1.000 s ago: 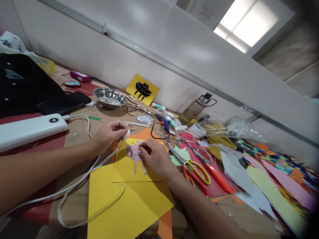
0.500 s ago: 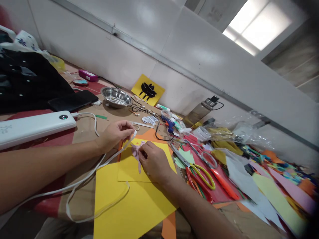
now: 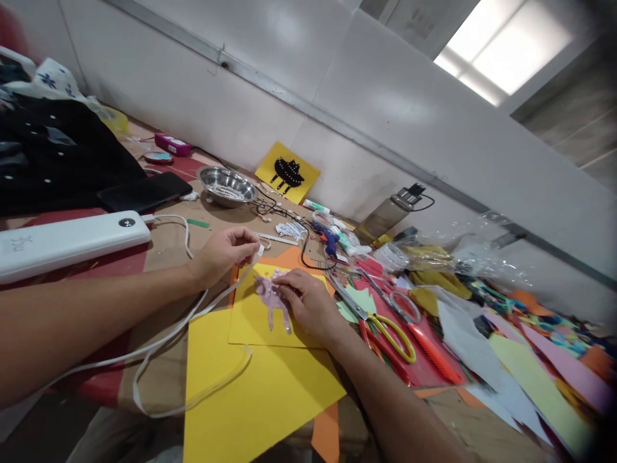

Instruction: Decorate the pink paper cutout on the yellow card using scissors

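My left hand [image 3: 222, 254] pinches the end of a long white tape strip [image 3: 159, 347] that loops across the table toward me. My right hand [image 3: 308, 303] rests with its fingers curled on a small pale purple paper cutout [image 3: 270, 298], pressing it onto a small yellow sheet [image 3: 255, 318]. That sheet lies over a larger yellow sheet [image 3: 260, 392], with orange paper [image 3: 289, 258] under its far edge. The two hands are a short distance apart.
Scissors with yellow handles [image 3: 393, 333] and with orange handles [image 3: 424, 350] lie right of my right hand among several coloured papers. A steel bowl [image 3: 226, 186], a white power bank [image 3: 67, 243], black cloth [image 3: 53, 161], a bottle [image 3: 385, 215] and a yellow card [image 3: 288, 172] stand further back.
My right hand shifted slightly right on the purple cutout, uncovering more of it. The left hand keeps its pinch on the white strip. The view drifted a little.
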{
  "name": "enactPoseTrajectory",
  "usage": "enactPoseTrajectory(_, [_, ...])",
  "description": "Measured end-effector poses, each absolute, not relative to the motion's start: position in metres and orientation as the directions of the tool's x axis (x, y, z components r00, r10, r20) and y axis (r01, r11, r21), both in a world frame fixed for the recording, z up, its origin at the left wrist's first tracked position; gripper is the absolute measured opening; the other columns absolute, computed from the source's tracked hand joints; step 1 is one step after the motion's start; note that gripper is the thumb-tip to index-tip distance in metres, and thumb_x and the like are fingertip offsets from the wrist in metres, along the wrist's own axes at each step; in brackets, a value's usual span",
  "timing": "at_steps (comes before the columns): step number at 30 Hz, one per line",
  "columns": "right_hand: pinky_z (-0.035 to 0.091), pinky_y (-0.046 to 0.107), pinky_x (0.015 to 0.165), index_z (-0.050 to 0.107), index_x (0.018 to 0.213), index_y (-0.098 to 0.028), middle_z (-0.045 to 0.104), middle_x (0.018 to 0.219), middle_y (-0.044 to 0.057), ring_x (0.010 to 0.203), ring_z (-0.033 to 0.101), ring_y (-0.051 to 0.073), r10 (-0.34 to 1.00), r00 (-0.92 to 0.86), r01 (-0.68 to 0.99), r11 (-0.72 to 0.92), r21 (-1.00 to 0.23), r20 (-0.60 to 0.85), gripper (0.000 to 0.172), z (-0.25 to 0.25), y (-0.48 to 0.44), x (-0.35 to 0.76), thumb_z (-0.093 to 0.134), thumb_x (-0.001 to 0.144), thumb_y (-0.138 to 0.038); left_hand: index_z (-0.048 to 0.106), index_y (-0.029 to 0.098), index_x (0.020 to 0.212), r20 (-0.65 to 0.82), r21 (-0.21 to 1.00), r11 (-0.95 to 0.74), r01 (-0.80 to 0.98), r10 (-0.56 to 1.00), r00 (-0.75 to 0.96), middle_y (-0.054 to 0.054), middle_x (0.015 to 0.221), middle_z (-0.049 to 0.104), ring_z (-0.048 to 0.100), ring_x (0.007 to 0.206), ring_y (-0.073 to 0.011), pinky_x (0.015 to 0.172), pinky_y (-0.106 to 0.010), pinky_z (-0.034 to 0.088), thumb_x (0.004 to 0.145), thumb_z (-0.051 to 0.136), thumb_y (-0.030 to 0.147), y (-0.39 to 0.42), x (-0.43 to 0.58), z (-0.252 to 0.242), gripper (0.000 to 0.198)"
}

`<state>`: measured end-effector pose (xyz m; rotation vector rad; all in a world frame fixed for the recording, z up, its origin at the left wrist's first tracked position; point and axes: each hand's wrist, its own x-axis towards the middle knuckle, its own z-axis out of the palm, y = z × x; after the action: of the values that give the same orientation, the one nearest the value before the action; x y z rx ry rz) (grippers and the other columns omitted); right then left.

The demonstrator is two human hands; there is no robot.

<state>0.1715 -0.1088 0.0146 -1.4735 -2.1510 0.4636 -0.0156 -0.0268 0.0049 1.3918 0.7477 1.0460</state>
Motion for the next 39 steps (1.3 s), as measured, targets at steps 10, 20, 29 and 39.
enactPoseTrajectory(10, [0.043,0.026,0.073,0.067,0.082,-0.019,0.057,0.086,0.005,0.079,0.053,0.013,0.901,-0.373,0.752,0.434,-0.496,0.224,0.022,0.016,-0.113,0.164,0.045,0.086,-0.016,0.058,0.015,0.079,0.178,0.98,-0.129,-0.149,0.903,0.39,0.002,0.06,0.054,0.045,0.05,-0.0068,0.048,-0.02,0.038,0.071,0.063,0.034,-0.023,-0.014,0.001,0.021])
enactPoseTrajectory(20, [0.041,0.022,0.049,0.041,0.119,-0.026,0.056,0.108,0.005,0.062,0.053,0.009,0.982,-0.174,0.078,-0.062,-0.995,-0.075,0.056,0.039,-0.105,0.128,0.065,0.069,-0.029,0.064,0.015,0.089,0.353,0.902,-0.426,0.07,0.821,0.449,-0.003,0.078,0.067,0.058,0.069,-0.0134,0.066,-0.025,0.045,0.077,0.055,0.035,-0.033,-0.019,0.017,0.025])
enactPoseTrajectory(29, [0.033,0.019,0.047,0.054,0.103,-0.019,0.057,0.065,-0.004,0.048,0.046,0.005,0.947,-0.281,0.04,-0.149,-0.988,-0.154,0.037,0.036,-0.11,0.142,0.065,0.072,-0.035,0.068,0.016,0.087,0.48,0.726,-0.619,0.3,0.768,0.424,-0.002,0.074,0.068,0.052,0.059,-0.0105,0.058,-0.021,0.04,0.079,0.053,0.031,-0.036,-0.024,0.025,0.023])
enactPoseTrajectory(39, [0.039,0.023,0.057,0.063,0.084,-0.015,0.049,0.052,-0.005,0.053,0.052,0.009,0.948,-0.262,-0.069,-0.202,-0.977,-0.178,0.032,0.051,-0.132,0.163,0.069,0.068,-0.042,0.067,0.015,0.084,0.471,0.738,-0.584,0.34,0.805,0.361,-0.002,0.07,0.068,0.054,0.059,-0.0113,0.056,-0.021,0.04,0.078,0.053,0.034,-0.03,-0.027,0.024,0.024])
